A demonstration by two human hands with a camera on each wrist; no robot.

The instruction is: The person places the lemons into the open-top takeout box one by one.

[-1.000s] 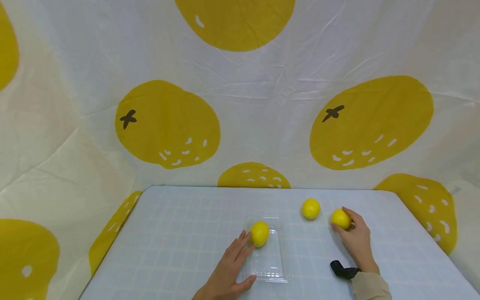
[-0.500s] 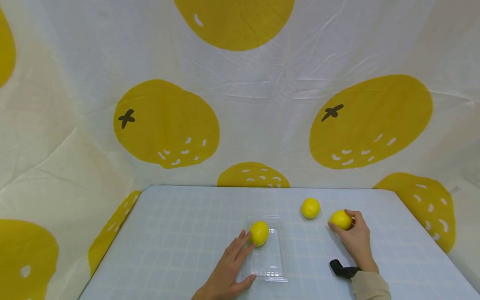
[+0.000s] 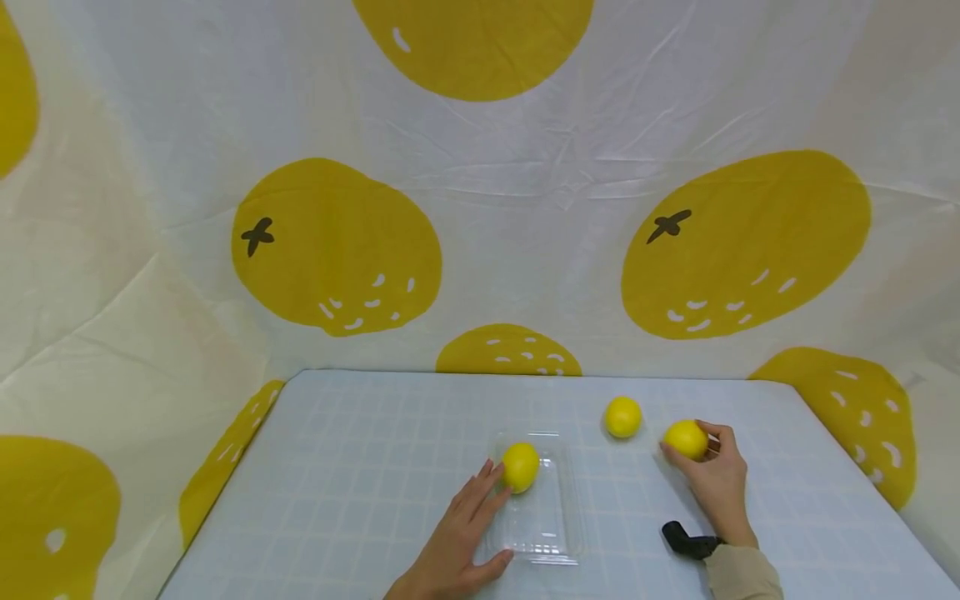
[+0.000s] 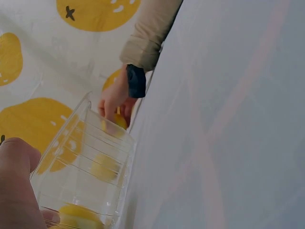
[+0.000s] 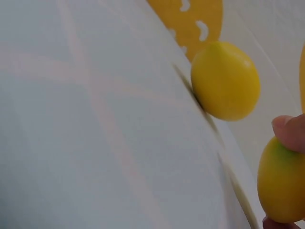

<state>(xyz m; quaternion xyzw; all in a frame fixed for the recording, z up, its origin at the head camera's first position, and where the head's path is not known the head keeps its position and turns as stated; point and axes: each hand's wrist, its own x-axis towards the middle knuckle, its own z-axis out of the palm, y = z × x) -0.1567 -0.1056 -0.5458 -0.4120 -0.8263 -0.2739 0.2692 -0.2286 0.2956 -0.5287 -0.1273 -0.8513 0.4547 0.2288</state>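
A clear plastic container point(image 3: 543, 521) stands on the table with one lemon point(image 3: 521, 467) inside its far left part. My left hand point(image 3: 457, 533) lies along the container's left side, its fingers extended and fingertips by that lemon; whether they touch it I cannot tell. To the right, my right hand point(image 3: 716, 475) pinches another lemon point(image 3: 686, 439) between thumb and fingers. The right wrist view shows this held lemon point(image 5: 281, 186) with a greenish end under a digit. A third lemon point(image 3: 622, 417) sits on the table to its left, apart from both hands.
Pale checked cloth covers the table point(image 3: 360, 467). A white curtain point(image 3: 525, 250) printed with large yellow fruits hangs behind and at the sides. A black strap device point(image 3: 688, 542) is on my right wrist, beside a beige sleeve point(image 3: 742, 573).
My right hand has shifted very slightly toward the near side, with its fingers resettled on the lemon it pinches. The left hand, container and other lemons look the same.
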